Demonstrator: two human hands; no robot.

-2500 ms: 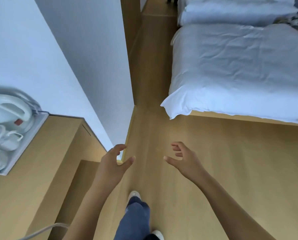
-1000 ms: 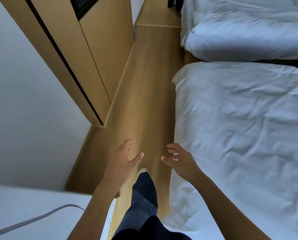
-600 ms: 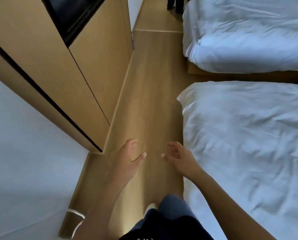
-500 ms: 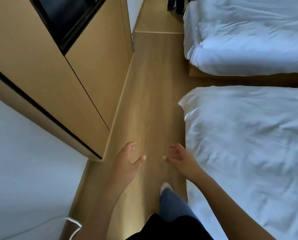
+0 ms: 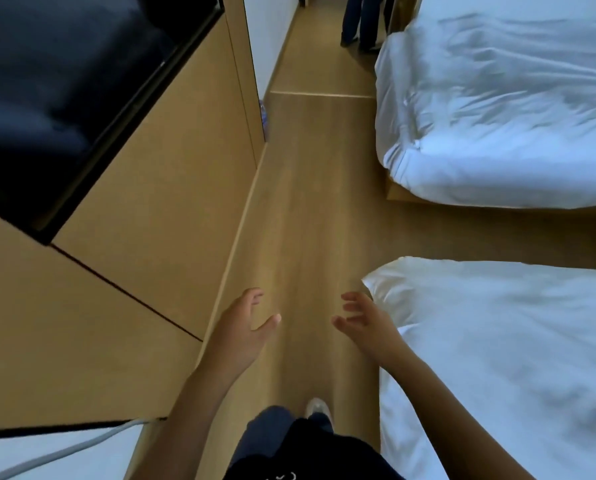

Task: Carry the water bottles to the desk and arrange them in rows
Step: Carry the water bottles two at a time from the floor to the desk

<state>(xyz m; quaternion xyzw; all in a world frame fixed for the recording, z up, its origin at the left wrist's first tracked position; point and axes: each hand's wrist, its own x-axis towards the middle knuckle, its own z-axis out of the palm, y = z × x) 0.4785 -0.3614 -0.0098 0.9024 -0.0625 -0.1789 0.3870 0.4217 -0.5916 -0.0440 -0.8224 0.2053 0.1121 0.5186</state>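
My left hand (image 5: 242,329) and my right hand (image 5: 365,323) are held out in front of me over the wooden floor, palms facing each other, fingers relaxed and holding nothing. A small bluish shape that may be a water bottle (image 5: 263,116) stands on the floor at the far corner of the wooden wall panel, too small to tell for sure. No desk is in view.
A wooden wall unit (image 5: 144,209) with a dark screen (image 5: 57,81) runs along the left. Two beds with white duvets, near (image 5: 518,341) and far (image 5: 504,109), line the right. A narrow floor aisle (image 5: 310,188) runs ahead. Another person's legs (image 5: 360,22) stand at its far end.
I have walked forward along the aisle past the white wall and the near bed's corner. The second bed and the dark screen have come closer. Both hands stay empty in the same pose.
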